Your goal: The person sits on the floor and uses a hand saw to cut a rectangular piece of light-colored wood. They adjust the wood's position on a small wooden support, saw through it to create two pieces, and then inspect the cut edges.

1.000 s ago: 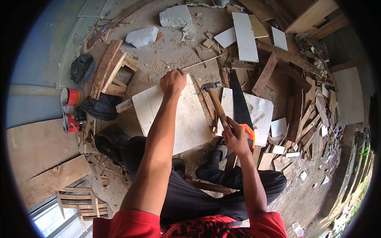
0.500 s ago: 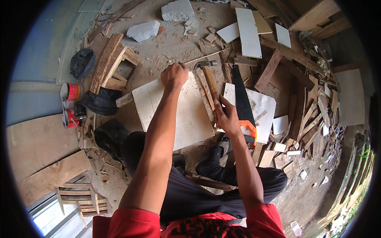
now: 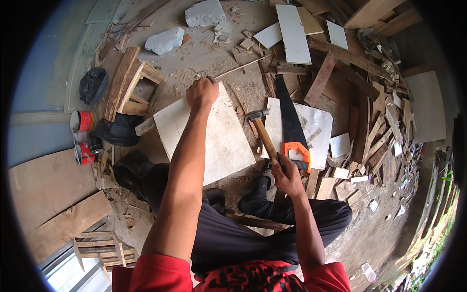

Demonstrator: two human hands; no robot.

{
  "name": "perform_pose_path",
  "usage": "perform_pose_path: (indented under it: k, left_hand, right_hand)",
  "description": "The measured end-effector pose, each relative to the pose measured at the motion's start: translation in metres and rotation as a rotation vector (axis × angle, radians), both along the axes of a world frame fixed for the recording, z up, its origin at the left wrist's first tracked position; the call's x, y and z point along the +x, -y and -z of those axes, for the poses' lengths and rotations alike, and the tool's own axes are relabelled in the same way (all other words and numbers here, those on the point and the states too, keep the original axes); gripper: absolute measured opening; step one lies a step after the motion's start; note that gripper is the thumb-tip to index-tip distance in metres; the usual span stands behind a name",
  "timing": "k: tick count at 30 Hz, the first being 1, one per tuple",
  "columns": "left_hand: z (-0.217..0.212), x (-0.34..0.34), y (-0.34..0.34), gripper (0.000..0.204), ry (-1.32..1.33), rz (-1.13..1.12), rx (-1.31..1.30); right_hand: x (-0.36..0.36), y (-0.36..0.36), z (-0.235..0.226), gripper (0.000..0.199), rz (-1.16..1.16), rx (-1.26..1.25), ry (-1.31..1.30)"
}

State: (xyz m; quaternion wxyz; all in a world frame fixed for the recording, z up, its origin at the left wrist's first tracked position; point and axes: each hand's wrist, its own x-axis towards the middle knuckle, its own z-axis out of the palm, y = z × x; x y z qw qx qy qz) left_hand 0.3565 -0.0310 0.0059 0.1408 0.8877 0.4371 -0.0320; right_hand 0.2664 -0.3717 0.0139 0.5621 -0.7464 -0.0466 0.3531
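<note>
My left hand (image 3: 203, 92) is closed at the far edge of a white board (image 3: 226, 141), its fingers curled over the rim and mostly hidden. The board lies tilted before my knees. My right hand (image 3: 288, 178) grips a claw hammer (image 3: 265, 137) by the end of its wooden handle. The hammer's metal head is just off the board's right edge. Beside it lies a handsaw (image 3: 290, 117) with a black blade and orange handle, resting on another white panel (image 3: 318, 131). A thin stick (image 3: 243, 66) reaches away from near my left fist.
Wood scraps (image 3: 374, 136) are heaped at the right. Pale stone slabs (image 3: 165, 40) lie farther off. At the left stand a wooden frame (image 3: 129, 87), black bags (image 3: 116, 130) and red cans (image 3: 83, 121). My folded legs (image 3: 253, 233) are close below the board.
My right hand has drawn the hammer back toward me, its head moving off the far right corner of the board. My left hand stays at the board's far edge. The view has shifted slightly.
</note>
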Motion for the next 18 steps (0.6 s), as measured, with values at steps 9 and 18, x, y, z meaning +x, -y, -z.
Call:
perform_pose_path:
  k: [9,18]
  left_hand:
    - [-0.002,-0.001,0.002,0.053,0.014,-0.007,0.0]
    - [0.007,-0.009,-0.007,0.067,0.462,-0.137,-0.162]
  right_hand:
    - [0.033,-0.055,0.007,0.044,-0.164,-0.438,0.833]
    - [0.011,-0.154,0.013,0.067,-0.738,-0.149,1.241]
